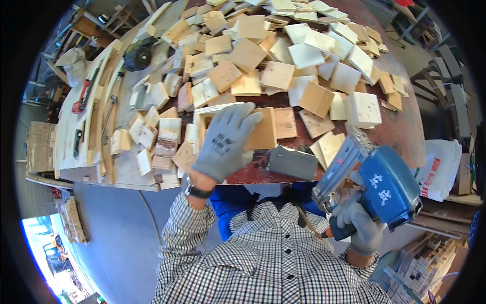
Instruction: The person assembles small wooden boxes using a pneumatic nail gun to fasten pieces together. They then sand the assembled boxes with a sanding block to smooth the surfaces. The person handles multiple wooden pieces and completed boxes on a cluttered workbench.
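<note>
My left hand [226,143], in a grey work glove, is at the table's near edge. Its fingers reach over the top of a small box of wooden boards [265,129], with the thumb lower down against it; the palm side is hidden. Off to the right, my gloved right hand [360,224] is wrapped round the handle of a blue nail gun [389,183]. The gun's grey metal magazine [340,164] slants up toward the table, its upper end apart from the box. Between box and gun lies a dark grey block [292,163].
Loose square wooden pieces [305,55] are heaped across the dark red table [405,134]. At left are long boards [98,109], a red-handled tool [81,100] and a dark power tool [139,57]. A white sack [439,167] sits right of the table; a hose [309,223] runs to the gun.
</note>
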The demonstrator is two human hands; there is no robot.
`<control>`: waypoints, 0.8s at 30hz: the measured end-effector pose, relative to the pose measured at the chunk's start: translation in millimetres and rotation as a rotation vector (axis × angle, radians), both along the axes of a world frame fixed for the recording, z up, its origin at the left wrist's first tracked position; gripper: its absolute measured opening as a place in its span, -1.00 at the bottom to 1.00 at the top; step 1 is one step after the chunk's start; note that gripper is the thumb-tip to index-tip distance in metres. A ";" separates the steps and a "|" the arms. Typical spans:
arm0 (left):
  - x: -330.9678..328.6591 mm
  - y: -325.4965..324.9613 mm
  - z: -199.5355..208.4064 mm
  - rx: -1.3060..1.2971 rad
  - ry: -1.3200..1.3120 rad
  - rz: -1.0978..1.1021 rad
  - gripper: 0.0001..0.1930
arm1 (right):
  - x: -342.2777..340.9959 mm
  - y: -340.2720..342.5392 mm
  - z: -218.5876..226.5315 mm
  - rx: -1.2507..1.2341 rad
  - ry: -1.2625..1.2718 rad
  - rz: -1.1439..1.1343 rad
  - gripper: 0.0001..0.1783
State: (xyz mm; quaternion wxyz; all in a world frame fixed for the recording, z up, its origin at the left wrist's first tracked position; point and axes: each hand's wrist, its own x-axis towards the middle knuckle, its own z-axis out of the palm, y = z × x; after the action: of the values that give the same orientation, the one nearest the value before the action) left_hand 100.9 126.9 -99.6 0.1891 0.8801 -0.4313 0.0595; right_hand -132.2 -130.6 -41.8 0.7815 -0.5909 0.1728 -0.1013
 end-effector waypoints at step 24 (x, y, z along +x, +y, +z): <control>-20.5 89.5 -88.0 -0.087 0.056 0.464 -0.33 | 27.6 14.8 -1.3 0.048 -0.014 0.143 -0.65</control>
State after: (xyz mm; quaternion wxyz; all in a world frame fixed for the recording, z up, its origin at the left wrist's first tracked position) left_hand 80.4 216.4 -187.7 0.2203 0.9480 -0.2090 0.0954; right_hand -104.6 -115.8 -43.1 0.8018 -0.5822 0.1271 -0.0454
